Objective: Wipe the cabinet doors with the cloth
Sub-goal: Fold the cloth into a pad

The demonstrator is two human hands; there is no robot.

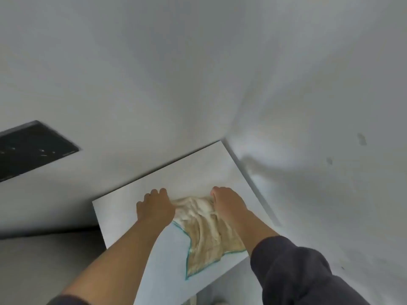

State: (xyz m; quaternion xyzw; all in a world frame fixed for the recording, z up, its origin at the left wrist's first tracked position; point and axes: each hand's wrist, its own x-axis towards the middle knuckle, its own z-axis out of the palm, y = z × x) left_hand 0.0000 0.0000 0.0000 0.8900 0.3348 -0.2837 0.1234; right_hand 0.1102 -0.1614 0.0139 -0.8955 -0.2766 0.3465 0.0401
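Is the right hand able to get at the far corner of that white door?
Probably yes. The right hand grips the cloth on the cabinet door, and the door's face between it and that corner is bare, so nothing seems to block it.

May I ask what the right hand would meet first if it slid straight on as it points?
Only bare door lies ahead of the right hand up to its far edge, then probably the wall; depth unclear.
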